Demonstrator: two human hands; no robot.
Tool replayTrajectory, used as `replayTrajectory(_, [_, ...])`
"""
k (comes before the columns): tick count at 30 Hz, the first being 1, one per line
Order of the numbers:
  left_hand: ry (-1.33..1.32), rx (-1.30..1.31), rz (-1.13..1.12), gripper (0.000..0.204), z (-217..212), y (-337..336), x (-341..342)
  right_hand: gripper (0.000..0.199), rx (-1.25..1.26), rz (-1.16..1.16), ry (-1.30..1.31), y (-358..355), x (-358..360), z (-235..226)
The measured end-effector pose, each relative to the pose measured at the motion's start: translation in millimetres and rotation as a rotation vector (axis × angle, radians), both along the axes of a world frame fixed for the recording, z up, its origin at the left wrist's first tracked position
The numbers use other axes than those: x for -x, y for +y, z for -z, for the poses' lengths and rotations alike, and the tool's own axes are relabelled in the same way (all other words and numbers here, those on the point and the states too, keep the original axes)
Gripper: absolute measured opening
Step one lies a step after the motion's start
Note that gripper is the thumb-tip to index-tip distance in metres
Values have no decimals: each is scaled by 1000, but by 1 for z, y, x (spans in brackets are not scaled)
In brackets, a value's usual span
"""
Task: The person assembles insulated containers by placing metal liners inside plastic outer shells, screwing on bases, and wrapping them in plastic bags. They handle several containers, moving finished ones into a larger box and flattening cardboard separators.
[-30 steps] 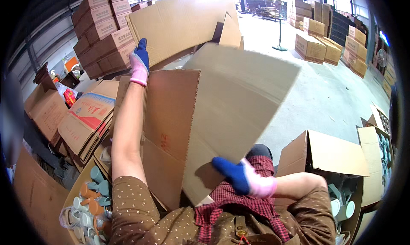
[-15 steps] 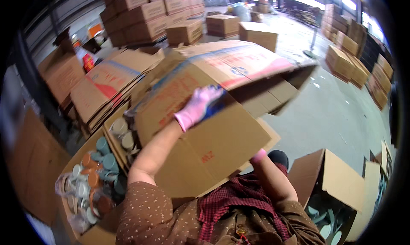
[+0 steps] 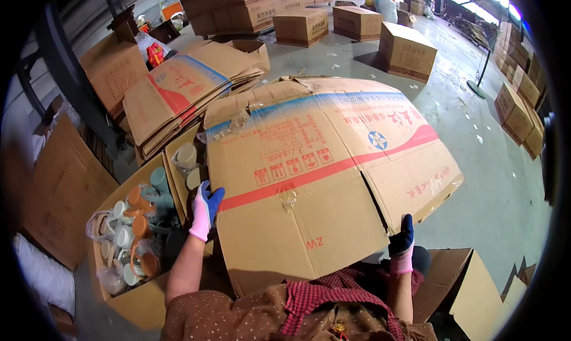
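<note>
Grey concrete floor, carrying sealed boxes, a flattened-cardboard stack, an open mug box and a stand.

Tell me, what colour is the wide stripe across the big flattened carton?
Red, on the brown flattened carton; the head view shows it.

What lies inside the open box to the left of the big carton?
The open box holds mugs in orange, white and grey-green. The large carton, gripped by the left hand, covers its right part.

Flattened brown carton, red-and-blue stripes, before stacked brown cartons.
</note>
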State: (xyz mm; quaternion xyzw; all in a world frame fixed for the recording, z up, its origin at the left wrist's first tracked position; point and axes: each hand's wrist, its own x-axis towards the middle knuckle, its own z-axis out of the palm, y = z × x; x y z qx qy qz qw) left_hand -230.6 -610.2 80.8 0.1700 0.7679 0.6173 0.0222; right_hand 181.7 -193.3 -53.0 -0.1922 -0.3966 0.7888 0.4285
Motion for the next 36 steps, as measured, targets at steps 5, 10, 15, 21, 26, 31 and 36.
replayTrajectory(5, [-993,-556,470,47,-56,15,-10,49,433,-98,248,6,13,5])
replayTrajectory(10, [-545,-483,478,44,-78,33,-17,38,17,240,27,44,-10,-26])
replayTrajectory(15, [-345,-555,378,52,-114,-17,-22,45,-478,348,-217,40,3,-104])
replayTrajectory(21, [102,-554,-109,25,-62,-194,52,50,-467,-48,195,-16,217,-276])
replayTrajectory(26, [34,-1020,-274,46,-207,-136,88,53,-856,-207,-4,-63,396,-277])
replayTrajectory(31, [161,-1131,171,41,-260,-90,277,63,-1580,-303,-482,-132,391,-137])
replayTrajectory(36, [101,-1204,49,41,-223,-17,435,56,-1821,-401,-643,-163,367,-116])
